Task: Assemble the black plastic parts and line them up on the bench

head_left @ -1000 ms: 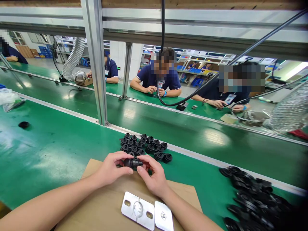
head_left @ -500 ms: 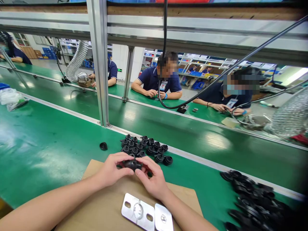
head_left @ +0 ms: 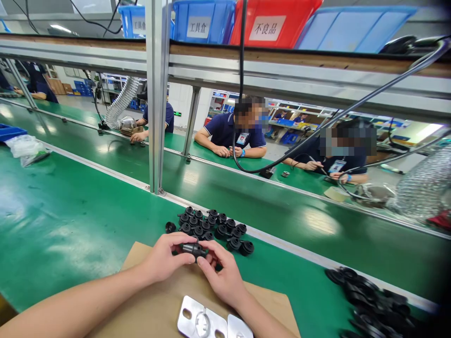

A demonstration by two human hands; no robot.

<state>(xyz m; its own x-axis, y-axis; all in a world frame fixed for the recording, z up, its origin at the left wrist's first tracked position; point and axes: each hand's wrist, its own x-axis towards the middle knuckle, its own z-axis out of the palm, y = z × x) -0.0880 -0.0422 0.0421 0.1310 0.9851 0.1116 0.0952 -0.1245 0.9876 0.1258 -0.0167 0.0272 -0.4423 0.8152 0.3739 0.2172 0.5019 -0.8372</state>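
Note:
Both hands hold a small black rounded plastic part (head_left: 193,250) with holes in its side and a narrower right end, above a brown cardboard sheet (head_left: 141,263). My left hand (head_left: 167,258) grips its left end between thumb and fingers. My right hand (head_left: 221,267) has thumb and fingers closed around the right end. Just beyond the fingers stands a group of similar black stepped parts (head_left: 205,225), and a single black cap-like piece (head_left: 170,227) lies at its left. Nearer me, a silver metal plate (head_left: 186,324) with slots and a round recess lies beside a smaller plate (head_left: 237,327).
A heap of black parts (head_left: 377,300) lies at the right. An upright metal post (head_left: 157,103) and a hanging black cable (head_left: 242,70) stand ahead. Blue (head_left: 204,21) and red bins (head_left: 276,23) sit on the shelf. Across the green bench, co-workers (head_left: 236,136) handle small items.
The view has tilted up, showing the bins. The single black piece is now closer to the group, to the right of where it lay. The held part has turned slightly between my fingers.

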